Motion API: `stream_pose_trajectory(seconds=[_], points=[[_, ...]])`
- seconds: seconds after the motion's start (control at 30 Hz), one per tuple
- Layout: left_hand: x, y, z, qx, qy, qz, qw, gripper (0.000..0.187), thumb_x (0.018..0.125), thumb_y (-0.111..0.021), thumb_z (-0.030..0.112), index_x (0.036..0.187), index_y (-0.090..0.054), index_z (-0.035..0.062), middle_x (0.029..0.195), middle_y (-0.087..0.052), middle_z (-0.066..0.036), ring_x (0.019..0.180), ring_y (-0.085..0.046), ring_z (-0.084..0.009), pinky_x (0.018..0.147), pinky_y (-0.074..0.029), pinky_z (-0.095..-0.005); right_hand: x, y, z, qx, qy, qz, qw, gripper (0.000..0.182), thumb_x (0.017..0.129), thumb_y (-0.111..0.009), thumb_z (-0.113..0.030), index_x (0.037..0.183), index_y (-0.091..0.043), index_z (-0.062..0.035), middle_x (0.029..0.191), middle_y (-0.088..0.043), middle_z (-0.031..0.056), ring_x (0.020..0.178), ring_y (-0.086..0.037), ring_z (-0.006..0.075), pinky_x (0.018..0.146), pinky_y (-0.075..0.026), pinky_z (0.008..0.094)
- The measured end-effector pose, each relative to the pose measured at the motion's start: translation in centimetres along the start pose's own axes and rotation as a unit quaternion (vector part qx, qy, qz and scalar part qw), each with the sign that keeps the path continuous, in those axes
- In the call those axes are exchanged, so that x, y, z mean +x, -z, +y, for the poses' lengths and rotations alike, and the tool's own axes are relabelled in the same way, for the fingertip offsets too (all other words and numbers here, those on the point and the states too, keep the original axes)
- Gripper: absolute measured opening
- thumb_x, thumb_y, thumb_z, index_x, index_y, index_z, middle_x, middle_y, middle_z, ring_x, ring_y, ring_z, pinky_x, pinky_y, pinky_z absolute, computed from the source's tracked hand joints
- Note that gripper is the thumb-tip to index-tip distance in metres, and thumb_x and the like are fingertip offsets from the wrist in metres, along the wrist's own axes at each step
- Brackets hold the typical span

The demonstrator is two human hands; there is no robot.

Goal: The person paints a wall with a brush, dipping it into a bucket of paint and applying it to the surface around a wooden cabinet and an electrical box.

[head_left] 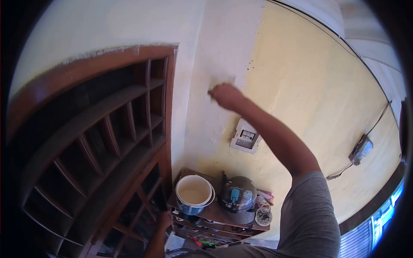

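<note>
Sandpaper [221,81], or some pale flat pad of that kind, is what I make out pressed against the wall [301,77] in the head view, high up where the white patch meets the yellow paint; it is small and blurred, so I cannot be sure of the material. My right hand [226,96] is raised on an outstretched arm and its grip is closed over the lower edge of that pad, knuckles toward the camera. Just below the forearm sits a white switch plate [245,138] on the wall. My left hand [162,220] is far down at the bottom of the view, resting against the edge of the dark wooden shelving [103,142], and I cannot tell whether its grip is closed or loose. Beside it, a low wooden rack [215,215] carries a white bucket [193,192] and, just to its right, a dark helmet [238,195]. Farther right on the wall hangs a small electrical fitting [361,149] with a cable.
</note>
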State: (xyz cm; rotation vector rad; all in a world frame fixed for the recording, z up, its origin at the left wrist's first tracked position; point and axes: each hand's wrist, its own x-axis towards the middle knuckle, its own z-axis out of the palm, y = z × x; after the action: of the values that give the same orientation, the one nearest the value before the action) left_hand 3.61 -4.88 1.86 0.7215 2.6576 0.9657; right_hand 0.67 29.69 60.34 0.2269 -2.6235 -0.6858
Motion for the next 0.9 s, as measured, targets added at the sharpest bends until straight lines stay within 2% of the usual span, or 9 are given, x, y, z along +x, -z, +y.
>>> stream_pose_trajectory(seconds=[0.17, 0.23, 0.27, 0.33, 0.47, 0.57, 0.63, 0.83, 0.9], points=[[-5.6, 1.6, 0.9, -0.069, 0.021, -0.056, 0.996, 0.030, 0.087, -0.073, 0.036, 0.086, -0.078, 0.0070, 0.077, -0.072, -0.016, 0.072, -0.071, -0.0323, 0.067, -0.054, -0.0411, -0.8, 2.9, 2.4, 0.189, 0.002, -0.020, 0.982, 0.023, 0.081, -0.069, -0.021, 0.101, -0.074, -0.0098, 0.098, -0.071, 0.0178, 0.096, -0.066, 0.0372, 0.088, -0.052, 0.0480], [-8.2, 2.4, 2.3, -0.085, 0.069, -0.090, 0.990, 0.036, 0.091, -0.069, 0.042, 0.084, -0.076, 0.0070, 0.076, -0.071, -0.016, 0.071, -0.070, -0.0285, 0.068, -0.054, -0.0388, 1.2, 5.3, 6.8, 0.234, 0.019, 0.043, 0.971, 0.008, 0.083, -0.069, -0.011, 0.089, -0.073, -0.0072, 0.076, -0.067, 0.0157, 0.064, -0.059, 0.0224, 0.068, -0.051, 0.0374], [-8.6, 1.5, 0.7, -0.072, 0.072, -0.089, 0.991, 0.036, 0.091, -0.069, 0.042, 0.084, -0.076, 0.0070, 0.076, -0.071, -0.016, 0.071, -0.070, -0.0285, 0.068, -0.054, -0.0388, 2.8, 6.1, 10.1, 0.165, 0.079, 0.115, 0.976, 0.008, 0.083, -0.069, -0.009, 0.090, -0.072, -0.0069, 0.075, -0.066, 0.0150, 0.061, -0.057, 0.0211, 0.066, -0.051, 0.0376], [-10.2, -1.4, -4.5, -0.005, -0.015, -0.098, 0.995, 0.045, 0.093, -0.064, 0.049, 0.095, -0.073, 0.0049, 0.082, -0.073, -0.014, 0.074, -0.070, -0.0265, 0.072, -0.055, -0.0381, 2.5, 13.6, 11.1, 0.197, -0.067, 0.110, 0.972, 0.007, 0.083, -0.069, -0.010, 0.089, -0.071, -0.0078, 0.075, -0.064, 0.0095, 0.065, -0.056, 0.0177, 0.062, -0.050, 0.0370], [-14.5, -2.4, -7.7, -0.145, 0.075, -0.189, 0.968, 0.053, 0.095, -0.058, 0.052, 0.120, -0.066, 0.0050, 0.100, -0.073, -0.012, 0.086, -0.070, -0.0270, 0.076, -0.055, -0.0417, 2.9, 18.5, 12.3, 0.111, -0.123, 0.194, 0.967, 0.008, 0.086, -0.067, -0.013, 0.092, -0.069, -0.0088, 0.073, -0.062, 0.0103, 0.065, -0.057, 0.0211, 0.062, -0.049, 0.0391], [-14.2, -1.9, -7.8, -0.131, 0.117, -0.273, 0.946, 0.053, 0.097, -0.056, 0.050, 0.125, -0.063, 0.0054, 0.108, -0.071, -0.011, 0.089, -0.070, -0.0257, 0.076, -0.056, -0.0421, 1.9, 14.4, 11.3, -0.034, -0.082, 0.299, 0.950, 0.019, 0.092, -0.057, -0.007, 0.107, -0.068, -0.0113, 0.097, -0.069, 0.0146, 0.090, -0.066, 0.0348, 0.079, -0.052, 0.0477], [-13.9, -0.7, -7.0, -0.119, 0.142, -0.331, 0.925, 0.054, 0.098, -0.055, 0.049, 0.128, -0.061, 0.0057, 0.113, -0.070, -0.011, 0.091, -0.069, -0.0248, 0.077, -0.056, -0.0423, 0.3, 8.6, 8.6, -0.036, -0.084, 0.218, 0.972, 0.026, 0.098, -0.048, -0.014, 0.116, -0.067, -0.0091, 0.111, -0.068, 0.0129, 0.102, -0.065, 0.0355, 0.090, -0.051, 0.0478], [-12.5, 3.6, -4.0, -0.083, 0.194, -0.482, 0.851, 0.056, 0.100, -0.052, 0.047, 0.139, -0.054, 0.0067, 0.127, -0.065, -0.009, 0.098, -0.068, -0.0223, 0.078, -0.056, -0.0430, -5.7, -9.3, -3.5, 0.057, -0.059, 0.086, 0.993, 0.016, 0.089, -0.056, -0.016, 0.093, -0.068, -0.0059, 0.097, -0.064, 0.0176, 0.098, -0.066, 0.0373, 0.079, -0.057, 0.0467], [-11.0, 4.3, -1.8, -0.164, 0.171, -0.415, 0.879, 0.051, 0.103, -0.050, 0.044, 0.136, -0.057, 0.0060, 0.124, -0.067, -0.008, 0.098, -0.068, -0.0191, 0.080, -0.056, -0.0401, -7.1, -10.2, -6.6, 0.070, -0.069, -0.019, 0.995, 0.018, 0.088, -0.058, -0.013, 0.103, -0.065, -0.0056, 0.111, -0.061, 0.0221, 0.106, -0.064, 0.0397, 0.082, -0.058, 0.0458]])
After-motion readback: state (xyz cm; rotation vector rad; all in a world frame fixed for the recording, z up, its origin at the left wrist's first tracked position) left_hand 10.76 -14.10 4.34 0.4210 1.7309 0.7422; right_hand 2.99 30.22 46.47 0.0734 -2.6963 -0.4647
